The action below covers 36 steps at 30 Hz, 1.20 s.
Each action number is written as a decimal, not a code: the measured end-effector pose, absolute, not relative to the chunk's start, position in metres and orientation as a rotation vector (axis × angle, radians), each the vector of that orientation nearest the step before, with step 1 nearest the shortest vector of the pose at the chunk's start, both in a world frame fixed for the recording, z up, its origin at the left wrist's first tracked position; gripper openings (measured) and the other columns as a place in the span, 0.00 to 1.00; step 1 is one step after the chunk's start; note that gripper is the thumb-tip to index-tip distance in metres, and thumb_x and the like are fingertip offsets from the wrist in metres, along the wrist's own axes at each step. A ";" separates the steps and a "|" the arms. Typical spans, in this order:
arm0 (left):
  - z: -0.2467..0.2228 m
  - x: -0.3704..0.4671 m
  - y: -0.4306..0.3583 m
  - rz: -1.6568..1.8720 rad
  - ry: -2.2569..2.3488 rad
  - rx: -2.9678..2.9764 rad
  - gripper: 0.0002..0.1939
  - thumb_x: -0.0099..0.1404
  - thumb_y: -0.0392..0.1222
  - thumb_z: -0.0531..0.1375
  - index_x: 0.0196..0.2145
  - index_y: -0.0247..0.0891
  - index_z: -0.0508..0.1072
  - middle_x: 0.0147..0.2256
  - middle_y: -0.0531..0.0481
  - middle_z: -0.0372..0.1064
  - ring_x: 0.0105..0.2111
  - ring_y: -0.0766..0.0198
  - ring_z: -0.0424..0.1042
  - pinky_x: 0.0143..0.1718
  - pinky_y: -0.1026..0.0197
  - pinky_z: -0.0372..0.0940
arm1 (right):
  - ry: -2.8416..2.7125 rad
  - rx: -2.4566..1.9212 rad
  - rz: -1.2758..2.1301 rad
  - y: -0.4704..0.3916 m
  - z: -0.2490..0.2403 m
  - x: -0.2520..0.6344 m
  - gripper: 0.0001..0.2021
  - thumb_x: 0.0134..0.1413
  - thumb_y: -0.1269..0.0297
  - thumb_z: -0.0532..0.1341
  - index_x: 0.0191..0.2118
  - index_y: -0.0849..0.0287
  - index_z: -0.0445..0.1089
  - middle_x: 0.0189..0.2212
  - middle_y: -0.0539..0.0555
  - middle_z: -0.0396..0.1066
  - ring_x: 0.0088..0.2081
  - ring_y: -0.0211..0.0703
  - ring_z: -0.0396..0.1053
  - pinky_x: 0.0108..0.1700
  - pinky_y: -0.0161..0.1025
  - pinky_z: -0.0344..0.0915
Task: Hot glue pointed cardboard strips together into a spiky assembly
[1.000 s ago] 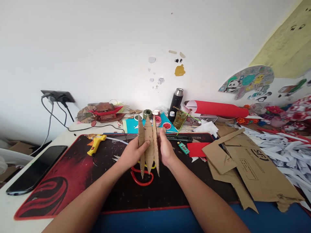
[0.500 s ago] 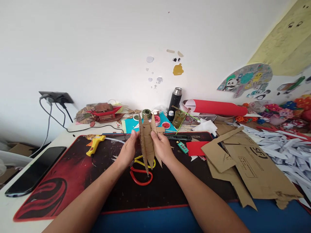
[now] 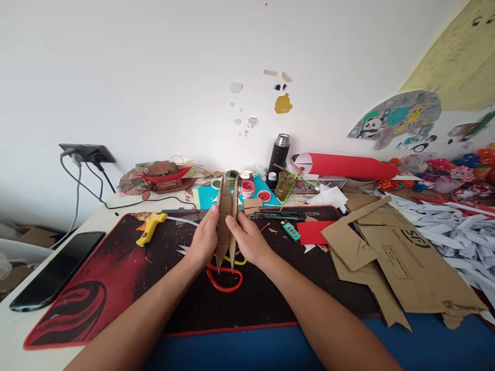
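Observation:
Between my two hands stand long, pointed cardboard pieces, held upright over the mat with their corrugated edges towards me. My left hand presses on the left piece, thumb along its edge. Fingers of my right hand close round the right piece, the thumb on its near face. A narrow gap shows between the pieces at the top. Beneath them lie scissors with red and yellow handles, their blades hidden by the cardboard and my hands.
A yellow glue gun and a phone lie to the left. Behind are paint jars, a black flask and a utility knife. Cut cardboard sheets and white paper strips cover the right side.
Both hands have turned the cardboard pieces and brought them closer together. The right piece now stands nearly edge-on, hiding more of the middle. The view has shifted slightly.

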<state>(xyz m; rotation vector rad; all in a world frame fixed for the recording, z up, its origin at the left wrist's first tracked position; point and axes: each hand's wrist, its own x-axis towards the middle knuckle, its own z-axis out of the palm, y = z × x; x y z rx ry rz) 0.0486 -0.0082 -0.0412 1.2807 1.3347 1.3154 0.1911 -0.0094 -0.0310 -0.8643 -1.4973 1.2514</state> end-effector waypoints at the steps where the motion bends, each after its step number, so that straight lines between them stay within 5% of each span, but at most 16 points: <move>1: -0.040 0.048 -0.008 1.323 1.330 1.280 0.40 0.76 0.71 0.48 0.64 0.34 0.75 0.53 0.39 0.82 0.61 0.43 0.76 0.62 0.46 0.70 | -1.503 -0.842 1.270 -0.010 -0.030 0.192 0.23 0.71 0.42 0.60 0.62 0.47 0.76 0.61 0.55 0.77 0.65 0.58 0.71 0.68 0.52 0.62; 12: -0.040 0.046 -0.003 1.355 1.166 1.170 0.32 0.70 0.72 0.60 0.46 0.37 0.79 0.36 0.48 0.79 0.37 0.55 0.76 0.45 0.56 0.70 | -1.656 -0.918 1.260 -0.011 -0.037 0.191 0.29 0.73 0.41 0.59 0.70 0.49 0.67 0.59 0.57 0.78 0.67 0.57 0.69 0.69 0.53 0.64; 29: -0.039 0.047 0.001 1.360 1.131 1.127 0.28 0.67 0.70 0.65 0.40 0.39 0.79 0.32 0.53 0.74 0.32 0.61 0.69 0.37 0.61 0.66 | -1.696 -0.969 1.195 -0.010 -0.044 0.189 0.26 0.73 0.43 0.59 0.68 0.48 0.68 0.53 0.56 0.80 0.63 0.58 0.73 0.65 0.54 0.68; 36: -0.046 0.047 0.000 1.326 1.138 0.934 0.34 0.65 0.72 0.65 0.49 0.38 0.82 0.41 0.44 0.83 0.46 0.47 0.80 0.50 0.52 0.72 | -1.626 -0.970 1.226 -0.007 -0.046 0.189 0.28 0.73 0.40 0.57 0.68 0.49 0.69 0.59 0.57 0.78 0.65 0.57 0.72 0.67 0.53 0.65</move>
